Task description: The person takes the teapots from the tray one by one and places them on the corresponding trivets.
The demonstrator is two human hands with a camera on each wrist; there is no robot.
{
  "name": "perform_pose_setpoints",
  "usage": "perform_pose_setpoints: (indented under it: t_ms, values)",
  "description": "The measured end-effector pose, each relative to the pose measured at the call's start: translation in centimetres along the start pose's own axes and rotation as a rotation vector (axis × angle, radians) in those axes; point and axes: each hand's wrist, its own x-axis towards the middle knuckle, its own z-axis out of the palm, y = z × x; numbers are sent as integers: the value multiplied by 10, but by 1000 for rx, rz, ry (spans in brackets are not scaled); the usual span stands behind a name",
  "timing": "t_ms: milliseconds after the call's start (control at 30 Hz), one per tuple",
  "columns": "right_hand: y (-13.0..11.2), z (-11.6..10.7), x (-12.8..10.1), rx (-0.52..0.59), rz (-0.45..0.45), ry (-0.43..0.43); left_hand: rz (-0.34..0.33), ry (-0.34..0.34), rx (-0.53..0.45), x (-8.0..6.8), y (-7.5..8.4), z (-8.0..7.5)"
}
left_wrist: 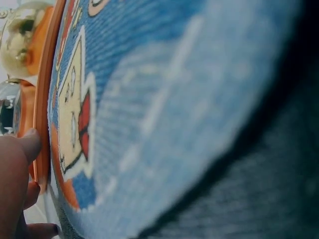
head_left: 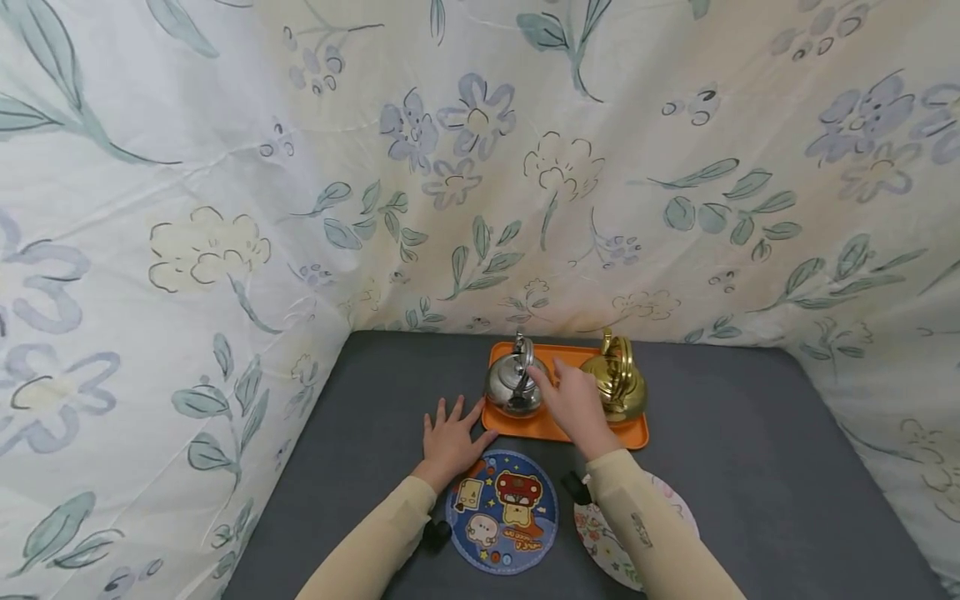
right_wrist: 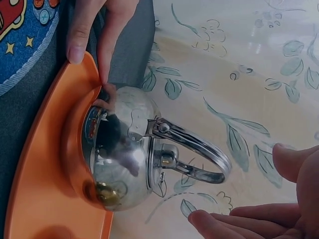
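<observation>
Now the right hand (head_left: 573, 404) reaches, fingers spread and holding nothing, toward the upright handle of the silver kettle (head_left: 513, 385) on the orange tray (head_left: 637, 435), while the left hand (head_left: 448, 437) lies flat, steadying the tray's edge. Judging by this, the reach is under way, and next the fingers must close round the handle before lifting.

Soft, even light is filling the fabric-walled scene, casting only faint shadows. Wide-angle distortion is bending the head view's edges. The blue mat (left_wrist: 164, 114) is blurring out of focus at the left wrist, while the silver kettle (right_wrist: 124, 154) is reflecting mild glare.
</observation>
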Motion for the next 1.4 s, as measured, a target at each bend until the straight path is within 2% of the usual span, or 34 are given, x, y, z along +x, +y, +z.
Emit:
perform_pose_setpoints:
  t_ms: [200,400,600,767,1000,1200,1400]
  values:
    - [-6,8,5,30,-18,36,5,3,2,0,-3,3]
    - [-12,17,12,-7,-6,75,13,-3,5,-1,-5,1]
    - [-17,22,16,28,40,62,18,-21,27,-2,-6,-1]
    - [-18,24,16,45,65,87,19,-36,32,-3,-7,-1]
    - [-16,30,21,45,72,108,-3,-59,18,-3,-6,2]
    - [-12,34,29,42,71,102,-7,-62,-3,-2,-2,-3]
    - [-11,34,36,15,85,106,-6,-59,20,1,-2,-3]
